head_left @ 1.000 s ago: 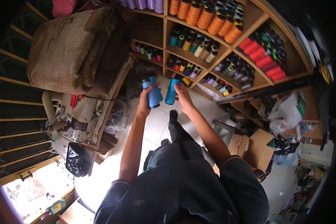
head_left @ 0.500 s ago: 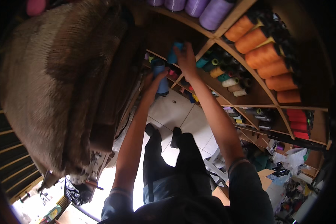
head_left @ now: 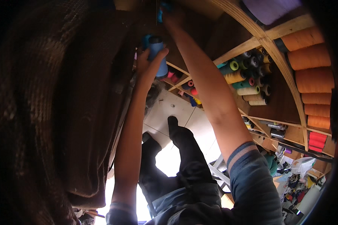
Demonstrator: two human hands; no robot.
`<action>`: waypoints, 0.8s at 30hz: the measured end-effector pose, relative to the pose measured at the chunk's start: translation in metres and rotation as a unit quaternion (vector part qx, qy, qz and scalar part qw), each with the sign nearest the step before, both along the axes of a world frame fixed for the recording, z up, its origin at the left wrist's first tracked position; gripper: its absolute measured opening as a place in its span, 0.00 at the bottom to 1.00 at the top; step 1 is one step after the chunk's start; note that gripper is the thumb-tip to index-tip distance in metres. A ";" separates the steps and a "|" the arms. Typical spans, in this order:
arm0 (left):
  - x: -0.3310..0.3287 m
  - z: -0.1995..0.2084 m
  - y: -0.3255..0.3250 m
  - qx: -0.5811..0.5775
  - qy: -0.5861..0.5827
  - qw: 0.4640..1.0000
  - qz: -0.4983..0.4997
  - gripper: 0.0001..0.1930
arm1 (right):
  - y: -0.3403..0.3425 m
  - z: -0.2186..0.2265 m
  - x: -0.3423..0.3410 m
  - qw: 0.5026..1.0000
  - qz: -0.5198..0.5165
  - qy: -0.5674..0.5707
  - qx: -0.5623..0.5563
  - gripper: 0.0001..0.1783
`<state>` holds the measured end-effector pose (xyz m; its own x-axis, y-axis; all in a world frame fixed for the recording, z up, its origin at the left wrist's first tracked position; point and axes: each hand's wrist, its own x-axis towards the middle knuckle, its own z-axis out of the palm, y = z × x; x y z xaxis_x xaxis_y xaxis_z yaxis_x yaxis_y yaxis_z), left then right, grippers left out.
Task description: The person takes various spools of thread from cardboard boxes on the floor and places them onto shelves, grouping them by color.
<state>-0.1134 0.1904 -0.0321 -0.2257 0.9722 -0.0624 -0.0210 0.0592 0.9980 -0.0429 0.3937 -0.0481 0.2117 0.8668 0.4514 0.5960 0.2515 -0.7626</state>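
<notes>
My left hand (head_left: 144, 64) is closed around a blue thread spool (head_left: 162, 68) with a dark upper end. Behind that spool, a teal spool (head_left: 146, 40) shows partly at the same hand; whether the hand grips it too is unclear. Up in a dark shelf compartment, my right hand (head_left: 175, 19) has its fingers round a bright blue-teal spool (head_left: 161, 14). Shadow and the top of the picture hide much of that spool and the fingertips.
A wooden shelf (head_left: 268, 32) curves along the right, with orange spools (head_left: 314, 78) and mixed-colour spools (head_left: 248, 80) in its compartments. Brown heavy cloth (head_left: 90, 112) hangs close on my left. Scraps and bags (head_left: 296, 183) lie heaped at lower right, by a pale metal frame (head_left: 219, 168).
The view has come closer to the shelf and my feet have shifted. My right hand has gone farther up into the dark compartment with its spool. My left hand still holds the blue spool, now higher.
</notes>
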 end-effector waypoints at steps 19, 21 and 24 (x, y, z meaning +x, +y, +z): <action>0.003 -0.008 -0.017 -0.004 0.000 0.997 -0.081 0.16 | 0.133 -0.026 -0.017 1.000 -0.002 0.022 0.001 0.21; 0.002 -0.004 -0.016 -0.007 0.002 0.996 -0.084 0.16 | 0.133 -0.027 -0.019 1.000 0.002 0.026 -0.003 0.21; 0.000 -0.011 -0.015 -0.007 -0.045 0.995 -0.088 0.16 | 0.129 -0.026 -0.021 0.999 0.006 0.036 -0.007 0.21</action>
